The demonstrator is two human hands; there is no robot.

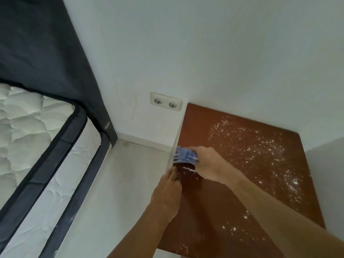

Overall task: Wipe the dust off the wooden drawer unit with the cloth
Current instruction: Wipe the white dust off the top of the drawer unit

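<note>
A blue fringed cloth (184, 155) is gripped by the right hand (206, 162) at the left edge of the red-brown wooden drawer unit (202, 213); the grip of the left hand (167, 189) cannot be told. White dust (260, 146) may be swept onto the floor (111, 183).

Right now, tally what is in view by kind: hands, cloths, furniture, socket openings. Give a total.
Hands: 2 (left hand, right hand)
Cloths: 1 (blue cloth, gripped by the right hand)
Furniture: 2 (wooden drawer unit, mattress)
Socket openings: 2 ()
Total: 7
</note>
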